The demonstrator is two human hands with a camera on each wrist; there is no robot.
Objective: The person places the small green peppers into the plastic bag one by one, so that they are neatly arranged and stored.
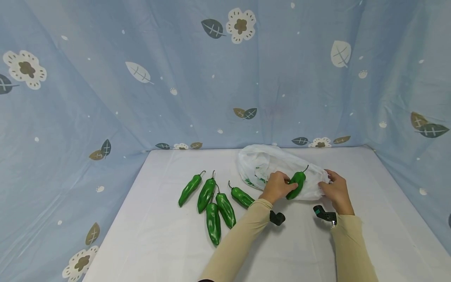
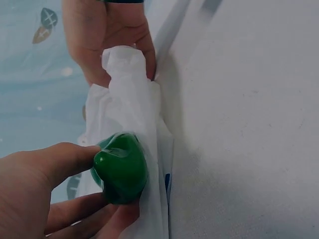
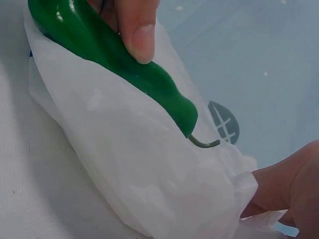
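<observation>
A green chili pepper (image 1: 297, 185) with a curved stem is pinched between the thumb and fingers of my left hand (image 1: 277, 187). It lies against the white plastic bag (image 1: 257, 158), over the bag's right part. My right hand (image 1: 336, 190) grips the bag's right end, thumb in front. In the left wrist view the pepper (image 2: 122, 169) shows its blunt tip toward the camera, with the bag behind it. The right wrist view shows the pepper's stem (image 3: 204, 144) pointing toward my right hand (image 3: 289, 184). The fingers of my right hand are partly hidden by the bag.
Several green peppers lie on the white table left of my left arm, among them one at the far left (image 1: 190, 189), one nearest the front (image 1: 213, 223) and one close to my sleeve (image 1: 241, 196). A blue patterned curtain (image 1: 197, 78) hangs behind the table.
</observation>
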